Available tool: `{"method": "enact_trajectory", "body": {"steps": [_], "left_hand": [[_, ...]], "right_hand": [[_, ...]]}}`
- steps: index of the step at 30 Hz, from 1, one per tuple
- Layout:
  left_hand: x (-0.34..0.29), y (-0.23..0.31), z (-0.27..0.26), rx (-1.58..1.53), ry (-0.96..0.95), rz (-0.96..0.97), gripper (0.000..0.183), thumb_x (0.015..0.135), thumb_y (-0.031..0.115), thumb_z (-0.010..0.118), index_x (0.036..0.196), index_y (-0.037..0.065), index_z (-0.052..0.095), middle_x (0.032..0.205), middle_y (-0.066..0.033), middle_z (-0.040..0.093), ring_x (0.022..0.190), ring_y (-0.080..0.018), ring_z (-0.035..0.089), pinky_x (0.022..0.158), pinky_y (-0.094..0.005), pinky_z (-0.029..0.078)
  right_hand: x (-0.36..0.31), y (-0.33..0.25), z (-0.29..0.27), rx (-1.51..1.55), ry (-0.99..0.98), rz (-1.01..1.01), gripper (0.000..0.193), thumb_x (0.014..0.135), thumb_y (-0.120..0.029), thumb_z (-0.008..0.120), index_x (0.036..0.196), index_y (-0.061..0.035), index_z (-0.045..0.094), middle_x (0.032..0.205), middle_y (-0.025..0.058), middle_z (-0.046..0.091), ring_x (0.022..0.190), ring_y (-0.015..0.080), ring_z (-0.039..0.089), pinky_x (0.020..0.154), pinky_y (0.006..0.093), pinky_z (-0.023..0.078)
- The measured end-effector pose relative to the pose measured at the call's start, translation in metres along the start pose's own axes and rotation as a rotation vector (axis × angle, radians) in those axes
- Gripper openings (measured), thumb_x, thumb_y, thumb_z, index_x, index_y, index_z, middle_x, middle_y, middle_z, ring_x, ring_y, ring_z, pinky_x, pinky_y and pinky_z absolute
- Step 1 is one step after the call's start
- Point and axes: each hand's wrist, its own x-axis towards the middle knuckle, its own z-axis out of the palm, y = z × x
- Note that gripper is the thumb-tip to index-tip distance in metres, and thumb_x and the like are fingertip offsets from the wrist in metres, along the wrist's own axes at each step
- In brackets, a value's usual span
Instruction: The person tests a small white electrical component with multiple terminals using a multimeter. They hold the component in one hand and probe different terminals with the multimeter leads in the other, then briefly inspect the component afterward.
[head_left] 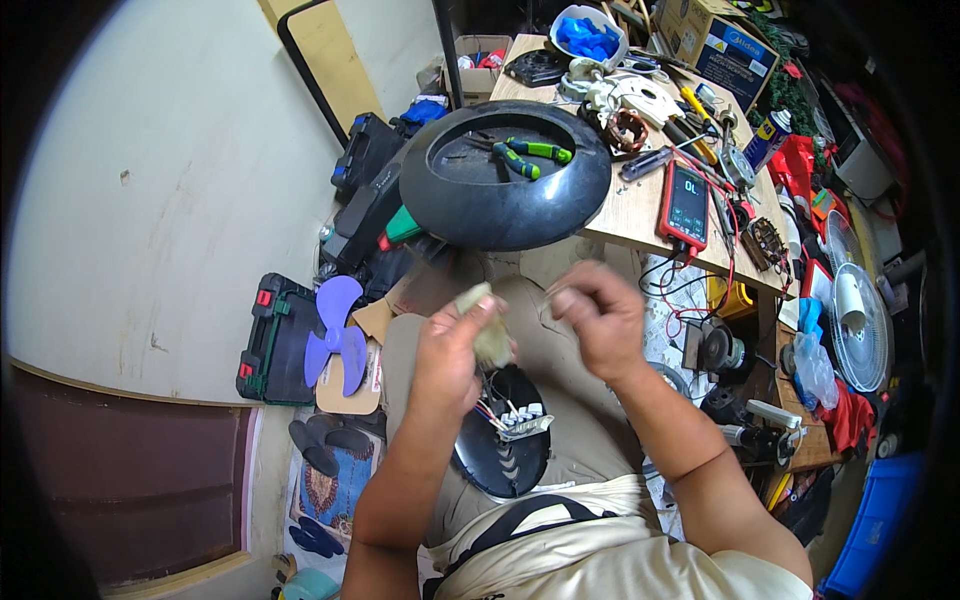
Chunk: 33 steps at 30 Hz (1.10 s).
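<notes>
My left hand (450, 350) is closed around a pale yellowish, brush-like thing (492, 345), which is blurred. To the right, apart from it, my right hand (600, 315) is raised with its fingers curled in a pinch. A thin line shows by those fingertips, too faint to name. Below both hands, a black oval panel (490, 465) rests on my lap. It carries a switch block with several white push buttons (522, 414) and loose coloured wires.
A black round fan base (510, 225) with green-handled pliers (518, 162) in it sits at the table's near edge. On the wooden table (625, 215) lie a red multimeter (685, 205), a screwdriver (646, 164) and motor parts. A purple fan blade (337, 335) stands at left.
</notes>
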Motion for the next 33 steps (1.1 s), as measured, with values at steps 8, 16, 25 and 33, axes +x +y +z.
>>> {"method": "enact_trajectory", "body": {"steps": [8, 16, 25, 33], "left_hand": [[0.103, 0.029, 0.084, 0.727, -0.051, 0.337, 0.041, 0.102, 0.02, 0.07, 0.134, -0.006, 0.066, 0.114, -0.0148, 0.077, 0.1, -0.0226, 0.073, 0.091, -0.0352, 0.057], [0.113, 0.034, 0.132, 0.969, -0.315, 0.937, 0.031, 0.093, 0.019, 0.077, 0.118, 0.001, 0.076, 0.11, -0.0182, 0.077, 0.103, -0.035, 0.073, 0.095, -0.0396, 0.057], [0.047, 0.005, 0.058, 0.808, -0.415, 0.767, 0.028, 0.086, 0.01, 0.087, 0.112, 0.003, 0.08, 0.106, -0.0132, 0.078, 0.097, -0.0273, 0.075, 0.086, -0.0366, 0.059], [0.023, 0.007, 0.031, 0.831, -0.304, 0.904, 0.026, 0.085, 0.004, 0.087, 0.11, 0.002, 0.081, 0.103, -0.0122, 0.077, 0.094, -0.0225, 0.073, 0.081, -0.0343, 0.058]], "right_hand": [[0.005, 0.01, -0.061, 0.31, 0.394, 0.251, 0.02, 0.102, -0.02, 0.073, 0.103, -0.0001, 0.072, 0.08, 0.0034, 0.065, 0.069, 0.0118, 0.059, 0.063, 0.0295, 0.05], [0.002, -0.013, -0.094, 0.237, 0.492, 0.295, 0.019, 0.101, -0.018, 0.073, 0.105, 0.001, 0.076, 0.078, 0.0026, 0.066, 0.065, 0.0114, 0.059, 0.06, 0.0301, 0.051], [-0.014, -0.016, -0.047, 0.562, 0.259, 0.543, 0.018, 0.099, -0.018, 0.076, 0.094, -0.0013, 0.073, 0.078, 0.004, 0.066, 0.067, 0.0134, 0.061, 0.061, 0.0302, 0.051], [-0.02, -0.026, -0.019, 0.503, 0.101, 0.584, 0.022, 0.099, -0.022, 0.078, 0.093, -0.0012, 0.075, 0.076, 0.0051, 0.067, 0.067, 0.0123, 0.059, 0.062, 0.0283, 0.049]]}}
